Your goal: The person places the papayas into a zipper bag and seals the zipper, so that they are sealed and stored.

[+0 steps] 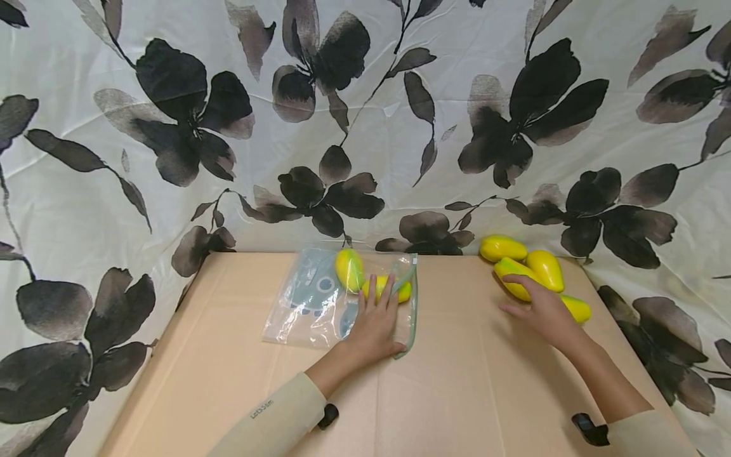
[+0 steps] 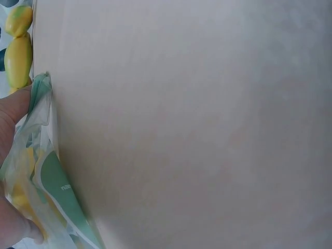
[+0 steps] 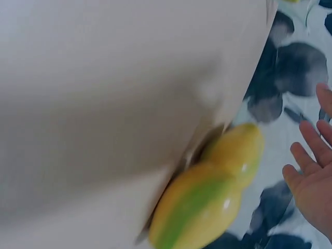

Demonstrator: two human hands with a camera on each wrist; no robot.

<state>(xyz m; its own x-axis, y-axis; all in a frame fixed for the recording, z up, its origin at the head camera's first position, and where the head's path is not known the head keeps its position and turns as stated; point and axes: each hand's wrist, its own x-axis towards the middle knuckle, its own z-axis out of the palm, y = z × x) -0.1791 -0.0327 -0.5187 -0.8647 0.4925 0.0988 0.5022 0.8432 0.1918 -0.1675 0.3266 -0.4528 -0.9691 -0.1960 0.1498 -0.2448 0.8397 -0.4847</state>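
A clear plastic zip bag (image 1: 314, 330) with a pale blue cartoon print lies on the cardboard surface, its green-edged side toward the right. Two yellow-green mangoes (image 1: 349, 270) show at its upper right part. My left hand (image 1: 374, 327) rests over the bag with fingers spread on one mango and the thumb by the green edge (image 2: 41, 91). To the right, my right hand (image 1: 542, 314) hovers with loosely extended fingers over a small group of mangoes (image 1: 545, 270). In the right wrist view, two mangoes (image 3: 194, 207) sit apart from the open palm.
Beige cardboard (image 1: 451, 362) forms the work surface, with fold lines running across it. Behind and around it hangs white cloth (image 1: 400, 146) printed with dark flowers. The group of mangoes lies near the board's far right corner.
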